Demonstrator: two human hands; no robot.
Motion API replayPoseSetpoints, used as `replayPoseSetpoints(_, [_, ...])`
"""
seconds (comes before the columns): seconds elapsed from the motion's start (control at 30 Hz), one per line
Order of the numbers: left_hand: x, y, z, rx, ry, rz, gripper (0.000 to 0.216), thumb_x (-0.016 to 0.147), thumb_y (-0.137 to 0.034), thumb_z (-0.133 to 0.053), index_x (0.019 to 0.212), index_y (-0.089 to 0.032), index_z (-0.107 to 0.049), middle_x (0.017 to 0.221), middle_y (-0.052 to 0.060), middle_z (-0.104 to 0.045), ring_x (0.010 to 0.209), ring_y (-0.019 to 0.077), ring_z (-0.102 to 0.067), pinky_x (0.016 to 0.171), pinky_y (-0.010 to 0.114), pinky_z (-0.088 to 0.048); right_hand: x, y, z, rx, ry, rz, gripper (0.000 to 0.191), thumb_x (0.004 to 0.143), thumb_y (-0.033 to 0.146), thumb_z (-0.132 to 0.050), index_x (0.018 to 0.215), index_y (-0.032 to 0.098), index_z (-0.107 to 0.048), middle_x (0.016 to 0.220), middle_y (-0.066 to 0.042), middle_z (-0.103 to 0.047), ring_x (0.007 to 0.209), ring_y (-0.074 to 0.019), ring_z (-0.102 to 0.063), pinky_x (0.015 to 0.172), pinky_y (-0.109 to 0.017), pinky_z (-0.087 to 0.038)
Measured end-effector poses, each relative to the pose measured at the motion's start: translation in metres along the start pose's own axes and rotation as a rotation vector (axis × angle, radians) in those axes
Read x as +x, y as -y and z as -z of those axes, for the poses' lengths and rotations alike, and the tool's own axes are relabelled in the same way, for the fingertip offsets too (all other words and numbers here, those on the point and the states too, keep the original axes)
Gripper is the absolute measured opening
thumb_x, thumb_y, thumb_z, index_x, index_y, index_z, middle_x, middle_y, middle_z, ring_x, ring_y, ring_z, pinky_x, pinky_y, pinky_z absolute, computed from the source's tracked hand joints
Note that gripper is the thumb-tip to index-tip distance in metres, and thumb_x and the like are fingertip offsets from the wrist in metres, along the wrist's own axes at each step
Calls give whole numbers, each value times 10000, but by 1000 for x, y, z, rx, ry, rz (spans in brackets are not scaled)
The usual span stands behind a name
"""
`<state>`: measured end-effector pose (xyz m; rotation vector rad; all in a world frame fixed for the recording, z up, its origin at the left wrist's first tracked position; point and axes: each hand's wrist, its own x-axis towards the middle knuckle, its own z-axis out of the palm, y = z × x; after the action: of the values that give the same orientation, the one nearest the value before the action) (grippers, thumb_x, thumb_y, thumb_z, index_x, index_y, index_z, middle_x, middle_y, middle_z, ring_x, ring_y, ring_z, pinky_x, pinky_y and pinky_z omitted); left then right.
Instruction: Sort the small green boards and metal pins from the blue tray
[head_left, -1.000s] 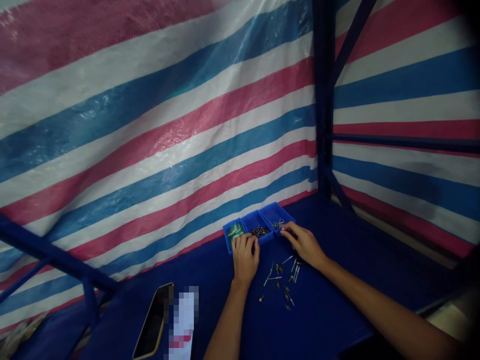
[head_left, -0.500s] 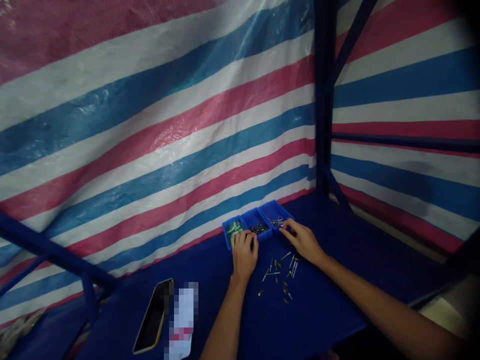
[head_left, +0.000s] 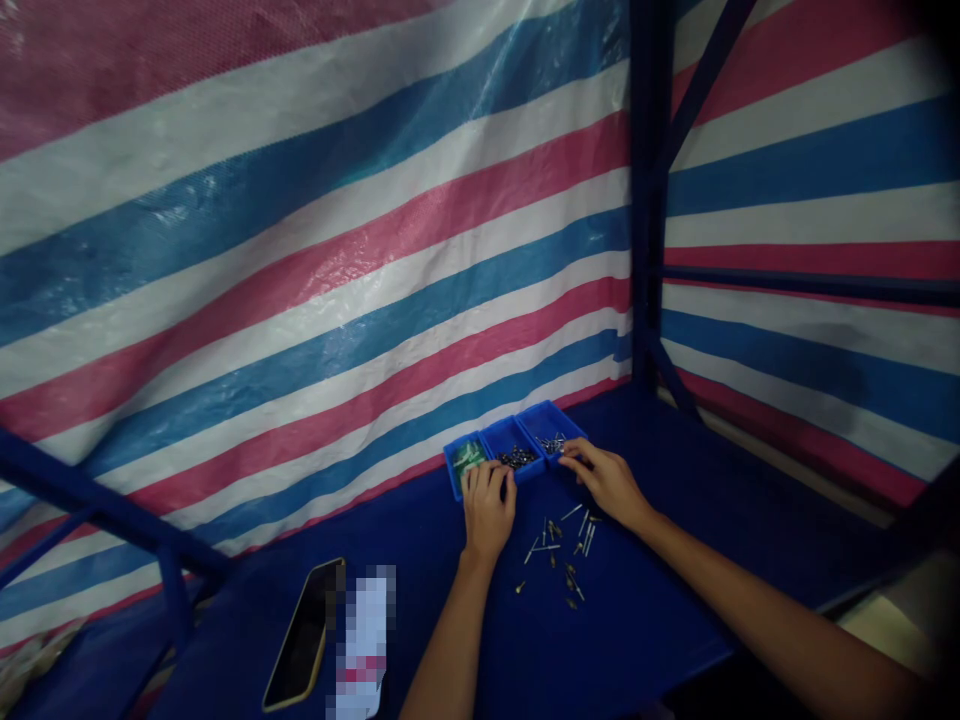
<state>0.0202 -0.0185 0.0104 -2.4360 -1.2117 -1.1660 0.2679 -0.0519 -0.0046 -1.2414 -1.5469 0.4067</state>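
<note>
Three blue plastic bins stand in a row near the striped sheet. Green-and-white small packets fill the left bin (head_left: 452,468), dark metal pieces the middle bin (head_left: 491,430), and thin silvery pins the right bin (head_left: 541,412). My left hand (head_left: 489,508) rests at the front of the left and middle bins, its bent fingers slightly apart over the rim. At the front edge of the right bin, my right hand (head_left: 609,485) has thumb and fingers pinched together; whatever lies between the tips is too small to make out. Loose metal pins and brassy pieces (head_left: 555,548) lie scattered between my forearms.
To the left on the blue table (head_left: 600,640) are a phone (head_left: 304,635) and a blurred-out white item (head_left: 365,640). Blue metal posts (head_left: 649,200) and the striped sheet (head_left: 375,300) bound the table behind and to the right.
My right fingertips have shifted very slightly at the front of the right bin. My left hand stays in place.
</note>
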Motion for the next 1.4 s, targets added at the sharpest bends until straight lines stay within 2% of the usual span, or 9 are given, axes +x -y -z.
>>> replayPoseSetpoints(0.27, [-1,1,-1,-5,9,9,156,1061,-204,-552,1069,-229,-705,1111,74,-696,1054,236,-638,980,432,-460,0,6,1,12,28,14,253,1054,491,-558,998,262,-649,785,24,-650,648,-179,-642,683,-298,-518])
replayPoseSetpoints(0.4, [-1,1,0,-5,12,5,150,1057,-199,-562,1075,-233,-707,1118,71,-701,1064,235,-641,984,430,-460,0,4,0,35,6,8,290,1046,529,-561,978,257,-633,838,5,-648,646,-178,-620,652,-296,-524])
replayPoseSetpoints(0.63, [0,1,0,-13,18,1,152,1061,-200,-550,1076,-232,-698,1109,73,-702,1063,237,-649,968,431,-463,1,12,5,-3,-3,60,282,1043,491,-580,904,250,-624,904,-27,-649,737,-194,-627,675,-303,-532])
replayPoseSetpoints(0.73, [0,1,1,-17,19,0,155,1061,-197,-548,1079,-236,-697,1112,71,-703,1066,237,-651,966,430,-462,2,12,5,-2,-7,74,286,1049,502,-567,962,254,-680,971,-56,-686,776,-211,-653,710,-327,-556])
replayPoseSetpoints(0.87, [1,0,1,-9,6,-1,150,1050,-189,-565,1082,-240,-702,1105,67,-706,1061,235,-655,959,422,-466,1,5,2,70,12,76,331,1072,514,-519,1115,267,-735,1054,-75,-717,664,-193,-653,680,-354,-578])
replayPoseSetpoints(0.97, [1,0,1,1,-1,-4,143,1042,-186,-578,1075,-240,-706,1099,68,-706,1057,234,-656,953,418,-471,1,0,0,56,-3,87,367,1096,499,-463,1190,276,-738,1072,-76,-717,652,-192,-654,677,-361,-576])
replayPoseSetpoints(1.17, [0,1,0,-8,-1,-3,160,1056,-206,-550,1074,-235,-706,1106,79,-704,1057,238,-656,961,435,-480,3,-4,0,-97,-122,85,360,1105,436,-432,1319,266,-667,1114,-93,-709,883,-251,-707,859,-403,-575])
replayPoseSetpoints(1.33, [-1,2,-1,-19,7,1,169,1065,-213,-534,1078,-239,-700,1114,80,-701,1067,241,-648,974,442,-475,2,-3,2,-139,-151,22,263,1091,451,-467,1186,261,-622,986,-58,-709,818,-241,-683,819,-386,-568])
replayPoseSetpoints(1.4, [-1,1,-1,-18,4,-1,163,1062,-205,-541,1068,-240,-699,1109,76,-702,1060,236,-646,972,434,-470,2,-1,3,-143,-139,60,271,1103,436,-430,1133,270,-643,1005,-70,-708,887,-256,-691,854,-389,-565])
